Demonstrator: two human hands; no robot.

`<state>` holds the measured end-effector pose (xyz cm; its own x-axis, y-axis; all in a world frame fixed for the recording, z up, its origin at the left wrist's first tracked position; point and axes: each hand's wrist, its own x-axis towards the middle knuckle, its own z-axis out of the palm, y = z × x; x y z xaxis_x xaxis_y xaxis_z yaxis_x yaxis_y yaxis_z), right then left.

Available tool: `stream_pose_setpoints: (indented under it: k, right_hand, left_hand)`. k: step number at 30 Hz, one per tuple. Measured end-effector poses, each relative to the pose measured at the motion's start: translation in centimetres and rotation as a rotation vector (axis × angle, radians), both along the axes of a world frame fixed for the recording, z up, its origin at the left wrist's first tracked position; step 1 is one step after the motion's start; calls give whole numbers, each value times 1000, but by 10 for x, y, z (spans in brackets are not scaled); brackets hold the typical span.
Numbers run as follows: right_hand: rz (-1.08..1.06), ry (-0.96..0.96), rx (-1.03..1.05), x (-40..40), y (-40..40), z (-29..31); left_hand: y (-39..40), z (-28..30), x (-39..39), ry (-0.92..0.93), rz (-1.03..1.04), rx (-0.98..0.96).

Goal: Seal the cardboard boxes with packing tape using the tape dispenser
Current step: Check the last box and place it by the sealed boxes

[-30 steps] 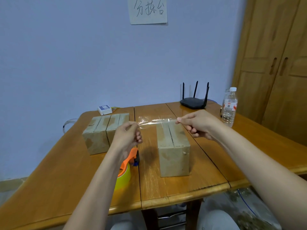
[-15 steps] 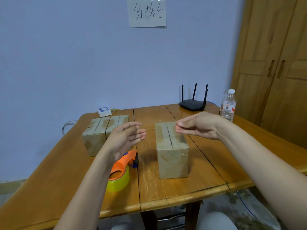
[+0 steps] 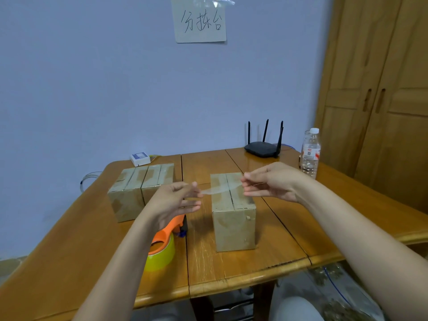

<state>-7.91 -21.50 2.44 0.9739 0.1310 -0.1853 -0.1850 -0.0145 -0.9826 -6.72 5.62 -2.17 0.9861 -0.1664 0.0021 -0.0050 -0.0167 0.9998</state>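
The left hand (image 3: pixel 178 200) and the right hand (image 3: pixel 271 181) are holding a cut strip of clear tape (image 3: pixel 220 187) stretched between them, each pinching one end between thumb and fingertips, with the remaining fingers extended. The strip is hanging just above the rear part of the near box (image 3: pixel 232 212), crossing its centre seam. The tape dispenser (image 3: pixel 166 242) is lying on the table (image 3: pixel 231 274) to the left of the near box, untouched. The second box (image 3: pixel 139 188) is standing further to the left of the near box, its top showing tape bands.

Risk assessment: the strip is sagging and twisting slightly, so it is likely to fold onto itself or wrinkle if tension drops. Uneven lowering is likely to place it skewed across the seam, and the adhesive is likely to cling to the fingertips on release
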Motion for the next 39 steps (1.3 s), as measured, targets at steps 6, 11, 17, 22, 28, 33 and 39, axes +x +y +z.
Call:
stream_pose_setpoints:
  k: [6, 11, 17, 22, 28, 33, 39]
  right_hand:
    - [-118, -72, -137, -3, -4, -12]
    - [-152, -88, -148, -5, -6, -16]
    - [-178, -45, -65, -8, -9, -24]
    - [-211, -12, -101, -11, -13, -33]
    - [-233, 7, -188, -16, -20, -33]
    - [-238, 18, -171, -18, -17, -41]
    - [-248, 24, -186, -15, -16, -47]
  left_hand:
    - [-8, -2, -3, -12, 1, -30]
    - [-12, -5, -2, -10, 70, -6]
    - [-15, -7, -6, 12, 114, 21]
    - [-16, -9, -10, 63, 128, 19]
    - [-16, -2, -8, 203, 35, -106]
    - [-14, -7, -4, 244, 22, -105]
    - [-14, -14, -4, 209, 33, -70]
